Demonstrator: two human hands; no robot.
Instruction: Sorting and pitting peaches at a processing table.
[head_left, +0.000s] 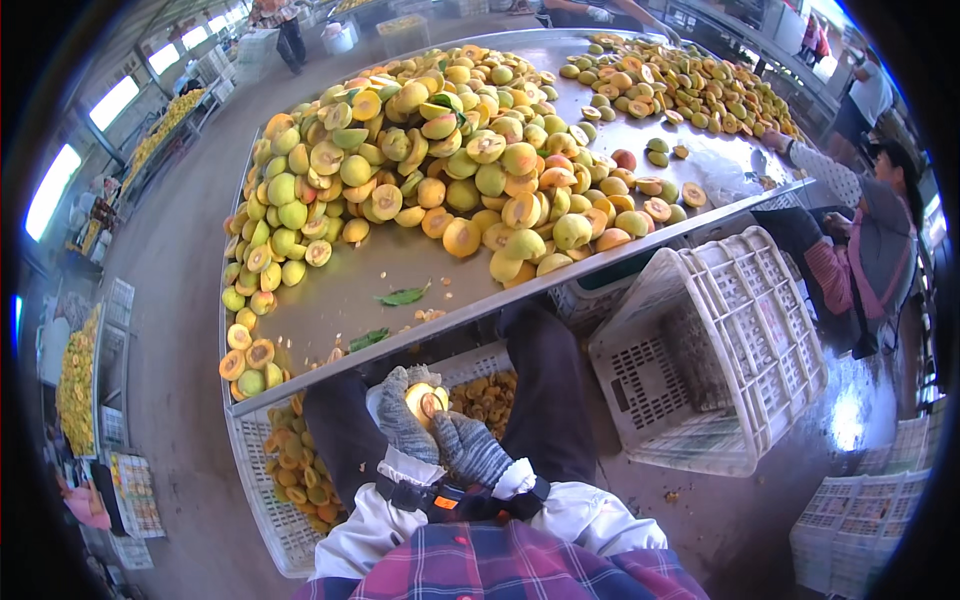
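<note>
My left hand (406, 416), in a grey knitted glove, is closed around a halved yellow fruit (421, 399). My right hand (472, 448), gloved alike, meets it at the cut face, where a small dark curved blade or ring (430, 406) shows; how the fingers hold that tool is hidden. Both hands are over my lap, just below the near edge of a metal table (337, 300). A large heap of halved yellow-green fruit (450, 150) covers much of the table. Between my legs, beyond the hands, a crate holds brownish fruit pieces (484, 401).
A white plastic crate of halved fruit (259, 480) stands at my left. An empty white crate (720, 360) lies tipped on its side at the right. A co-worker (862, 247) sits at the table's right end. Green leaves (403, 295) lie near the front edge.
</note>
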